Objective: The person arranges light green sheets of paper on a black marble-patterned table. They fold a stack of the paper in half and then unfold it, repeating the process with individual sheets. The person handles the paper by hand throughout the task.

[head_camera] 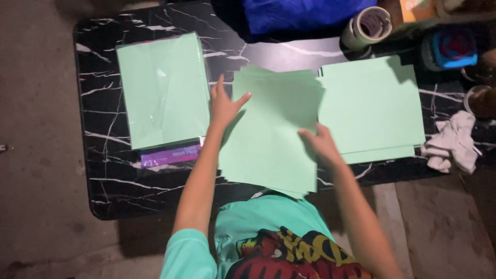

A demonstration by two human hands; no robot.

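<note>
Head view, looking down on a black marble-pattern table (pixel 103 175) with white veins.

Packages/labels:
- Far left: a ream of pale green paper in clear plastic wrap (pixel 160 90), rectangular, long side running away from the person; glare shows on the wrap. A purple strip label (pixel 169 156) sticks out at its near edge, with small pale print too blurred to make out.
- Top right: a roll of beige tape (pixel 368 27), standing tilted on its edge, just beyond the right stack.
- Top centre: a blue fabric bundle (pixel 305 14) at the far edge of the table.
- Right edge: a crumpled white cloth (pixel 454 142); a round blue-and-dark object (pixel 452 47) behind it, kind unclear.

Paper in hand:
- A loose stack of pale green sheets (pixel 268 139) sits centre table, overhanging the near edge. Sheets are fanned and misaligned, with corners stepped at the top and bottom.
- A second flat stack of pale green sheets (pixel 372 111) lies just to the right, squarer, and the centre stack overlaps its left edge.

Hands:
- Left hand (pixel 223 106) rests at the upper left edge of the centre stack, fingers spread wide, thumb out over the paper, palm flat rather than gripping.
- Right hand (pixel 319 144) presses on the right side of the centre stack, fingers curled over the sheets; whether it pinches a sheet I cannot tell.
</note>
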